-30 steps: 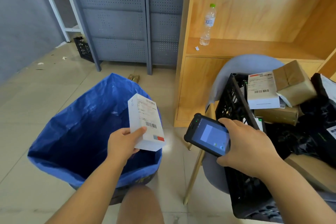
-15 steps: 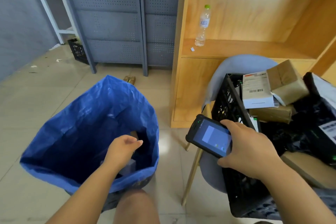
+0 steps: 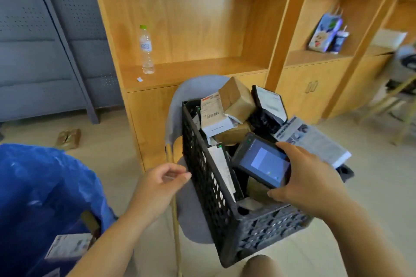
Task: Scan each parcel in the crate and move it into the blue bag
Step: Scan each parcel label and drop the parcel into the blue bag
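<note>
The parcels are sitting heaped in the black plastic crate (image 3: 209,186), among them a white parcel with a barcode label (image 3: 213,114), a brown cardboard box (image 3: 236,99) leaning on top of it, a black poly-bag parcel (image 3: 267,105) and a flat printed parcel (image 3: 315,141) overhanging the crate's right rim. The right hand (image 3: 308,177) is gripping a handheld scanner (image 3: 263,162) over the crate, its lit screen facing up. The left hand (image 3: 159,184) is hovering just beside the crate's left wall, grasping nothing, with its fingers loosely curled. The crate is resting on a grey chair (image 3: 191,90). The blue bag (image 3: 45,186) is standing open on the floor at the lower left, with a white labelled parcel (image 3: 67,246) lying inside it. Behind the chair, a clear water bottle (image 3: 146,49) is standing upright on a wooden shelf unit (image 3: 191,69), and a small brown packet (image 3: 67,138) is lying on the floor beyond the bag.
</note>
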`<state>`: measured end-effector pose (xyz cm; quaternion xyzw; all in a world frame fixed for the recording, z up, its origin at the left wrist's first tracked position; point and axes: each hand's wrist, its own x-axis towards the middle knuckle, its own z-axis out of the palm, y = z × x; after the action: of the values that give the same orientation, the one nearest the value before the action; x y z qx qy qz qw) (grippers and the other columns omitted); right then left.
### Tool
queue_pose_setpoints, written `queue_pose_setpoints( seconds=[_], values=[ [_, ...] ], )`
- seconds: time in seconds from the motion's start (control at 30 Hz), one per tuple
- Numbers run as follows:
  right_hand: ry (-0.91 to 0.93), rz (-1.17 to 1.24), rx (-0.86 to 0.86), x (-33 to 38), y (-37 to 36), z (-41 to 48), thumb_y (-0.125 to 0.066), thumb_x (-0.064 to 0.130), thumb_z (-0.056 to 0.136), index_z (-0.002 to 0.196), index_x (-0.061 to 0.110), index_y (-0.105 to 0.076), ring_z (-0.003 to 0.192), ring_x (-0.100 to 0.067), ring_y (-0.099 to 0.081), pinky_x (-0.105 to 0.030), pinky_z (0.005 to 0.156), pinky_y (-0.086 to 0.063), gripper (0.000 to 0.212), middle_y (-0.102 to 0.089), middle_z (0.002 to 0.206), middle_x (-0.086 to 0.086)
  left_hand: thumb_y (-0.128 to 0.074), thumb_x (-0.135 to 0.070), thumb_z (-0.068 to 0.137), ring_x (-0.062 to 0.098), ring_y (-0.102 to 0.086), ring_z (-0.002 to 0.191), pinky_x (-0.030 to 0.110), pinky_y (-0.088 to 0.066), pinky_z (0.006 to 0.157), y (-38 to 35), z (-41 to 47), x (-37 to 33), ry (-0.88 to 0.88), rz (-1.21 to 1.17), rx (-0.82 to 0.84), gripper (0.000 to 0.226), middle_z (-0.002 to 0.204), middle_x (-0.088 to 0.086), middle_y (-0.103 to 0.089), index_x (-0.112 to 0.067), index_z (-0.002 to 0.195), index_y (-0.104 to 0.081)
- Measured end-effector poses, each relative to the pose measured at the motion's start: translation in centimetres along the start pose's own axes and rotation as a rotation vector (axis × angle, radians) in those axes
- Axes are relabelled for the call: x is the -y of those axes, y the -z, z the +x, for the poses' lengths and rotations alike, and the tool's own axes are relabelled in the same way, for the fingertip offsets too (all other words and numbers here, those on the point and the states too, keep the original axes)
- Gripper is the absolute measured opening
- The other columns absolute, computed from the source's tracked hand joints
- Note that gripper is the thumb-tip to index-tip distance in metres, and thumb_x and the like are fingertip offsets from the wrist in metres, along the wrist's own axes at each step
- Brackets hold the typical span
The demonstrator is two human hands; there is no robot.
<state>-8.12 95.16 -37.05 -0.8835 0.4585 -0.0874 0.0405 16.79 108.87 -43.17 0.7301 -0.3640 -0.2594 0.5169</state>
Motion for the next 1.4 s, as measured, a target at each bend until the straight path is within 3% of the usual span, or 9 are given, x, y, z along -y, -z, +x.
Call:
queue_pose_setpoints(
  seconds=[0.17, 0.3, 0.43, 0.57, 0.77, 0.93, 1.1, 1.3, 1.4],
  values=[
    [-0.182, 0.0, -0.07, -5.8, 0.9, -1.1, -0.072, 0.057, 0.05, 0.131, 0.035, -0.03, 0.084, -0.018, -0.051, -0.031, 0.064, -0.043, 0.094, -0.052, 0.108, 0.007, -0.072, -0.036, 0.081, -0.006, -0.06, 0.079, 0.012, -0.043, 0.066, -6.7, 2.7, -3.1, -0.168, 0.125, 0.171, 0.005, 0.087, -0.029, -0.066, -0.036, 0.085, -0.069],
    [-0.31, 0.063, -0.115, -9.4, 1.2, -1.2, -0.07, 0.053, 0.048, 0.129, 0.035, -0.029, 0.08, -0.017, -0.05, -0.034, 0.069, -0.047, 0.092, -0.049, 0.101, 0.009, -0.07, -0.041, 0.082, -0.008, -0.059, 0.078, 0.011, -0.04, 0.063, -11.9, 5.7, -6.0, -0.212, 0.169, 0.241, 0.011, 0.083, -0.022, -0.066, -0.038, 0.091, -0.065],
    [-0.382, 0.086, -0.168, -12.1, 1.5, -0.2, -0.071, 0.054, 0.049, 0.127, 0.035, -0.031, 0.08, -0.017, -0.05, -0.036, 0.071, -0.049, 0.09, -0.048, 0.097, 0.01, -0.065, -0.049, 0.084, 0.001, -0.056, 0.09, 0.019, -0.04, 0.068, -17.0, 9.7, -8.6, -0.212, 0.238, 0.246, 0.034, 0.105, -0.015, -0.06, -0.033, 0.113, -0.055],
    [-0.392, 0.103, -0.185, -14.2, 1.6, 1.4, -0.072, 0.053, 0.05, 0.126, 0.035, -0.032, 0.08, -0.016, -0.05, -0.036, 0.071, -0.049, 0.087, -0.047, 0.096, 0.011, -0.06, -0.051, 0.087, 0.022, -0.049, 0.118, 0.03, -0.038, 0.083, -20.9, 14.0, -10.1, -0.104, 0.27, 0.164, 0.067, 0.135, 0.006, -0.045, -0.014, 0.138, -0.039],
    [-0.365, 0.11, -0.194, -15.8, 1.4, 4.8, -0.071, 0.049, 0.052, 0.128, 0.035, -0.027, 0.078, -0.013, -0.047, -0.033, 0.068, -0.047, 0.089, -0.042, 0.094, 0.013, -0.059, -0.049, 0.088, 0.035, -0.058, 0.099, 0.045, -0.055, 0.082, -23.0, 18.9, -10.5, 0.095, 0.195, 0.072, 0.058, 0.119, 0.017, -0.056, -0.002, 0.12, -0.053],
    [-0.345, 0.134, -0.208, -16.4, 0.9, 6.9, -0.072, 0.05, 0.054, 0.132, 0.033, -0.026, 0.079, -0.012, -0.044, -0.032, 0.07, -0.045, 0.092, -0.048, 0.101, 0.011, -0.056, -0.02, 0.091, 0.037, -0.061, 0.1, 0.048, -0.057, 0.079, -23.5, 19.9, -10.3, 0.223, 0.013, 0.121, 0.009, 0.101, 0.009, -0.059, -0.012, 0.089, -0.057],
    [-0.333, 0.184, -0.198, -16.5, 0.3, 6.9, -0.072, 0.05, 0.054, 0.132, 0.034, -0.027, 0.081, -0.011, -0.044, -0.032, 0.072, -0.044, 0.091, -0.047, 0.102, 0.012, -0.057, -0.014, 0.092, 0.039, -0.06, 0.096, 0.04, -0.057, 0.059, -23.2, 18.4, -9.8, 0.336, -0.291, 0.152, 0.005, 0.099, 0.0, -0.058, -0.016, 0.087, -0.057],
    [-0.335, 0.194, -0.189, -15.9, 0.1, 5.2, -0.071, 0.049, 0.053, 0.131, 0.034, -0.03, 0.081, -0.013, -0.049, -0.032, 0.072, -0.046, 0.09, -0.044, 0.097, 0.014, -0.062, -0.008, 0.091, 0.036, -0.066, 0.093, 0.04, -0.06, 0.062, -21.4, 14.7, -8.5, 0.294, -0.526, 0.155, 0.012, 0.103, 0.005, -0.067, -0.005, 0.086, -0.052],
    [-0.334, 0.218, -0.2, -15.3, 0.2, 4.1, -0.071, 0.05, 0.051, 0.13, 0.034, -0.031, 0.084, -0.016, -0.052, -0.033, 0.07, -0.047, 0.089, -0.048, 0.099, 0.013, -0.062, -0.001, 0.088, 0.029, -0.068, 0.092, 0.034, -0.058, 0.062, -19.5, 12.9, -7.8, 0.175, -0.613, 0.069, 0.016, 0.091, 0.009, -0.073, -0.004, 0.076, -0.05]
  ],
)
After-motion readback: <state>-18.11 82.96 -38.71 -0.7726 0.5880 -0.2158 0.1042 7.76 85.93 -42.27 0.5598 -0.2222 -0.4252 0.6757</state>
